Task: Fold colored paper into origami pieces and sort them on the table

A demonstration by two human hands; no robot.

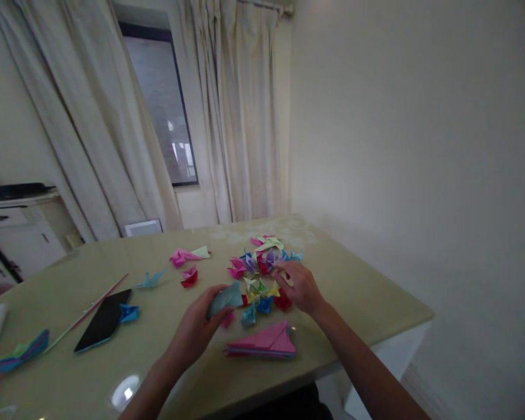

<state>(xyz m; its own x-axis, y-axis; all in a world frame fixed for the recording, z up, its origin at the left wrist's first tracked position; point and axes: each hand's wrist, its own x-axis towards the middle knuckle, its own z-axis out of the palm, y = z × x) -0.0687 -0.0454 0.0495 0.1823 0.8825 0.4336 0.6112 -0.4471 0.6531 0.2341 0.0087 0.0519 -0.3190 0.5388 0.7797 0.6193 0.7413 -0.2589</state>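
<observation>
My left hand (pixel 196 319) is closed around a pale blue-green folded paper (pixel 226 298), thumb below and fingers above. My right hand (pixel 301 287) hovers at the right side of a cluster of origami pieces, fingers bent and apart, with nothing visible between them. Nearest its fingertips is a purple origami piece (pixel 271 258); whether they touch, I cannot tell. A red origami piece (pixel 282 301) lies under that hand, partly hidden. In front of the cluster is a stack of folded paper (pixel 262 343), pink on top. A light blue origami piece (pixel 248 315) sits just behind the stack.
Left on the table (pixel 157 326) lies a black phone (pixel 100 324) with a blue origami piece (pixel 129 313) at its edge. A thin pink-green stick (pixel 87 312) runs alongside. A light blue paper crane (pixel 149 280) and a red origami piece (pixel 189 276) stand farther back.
</observation>
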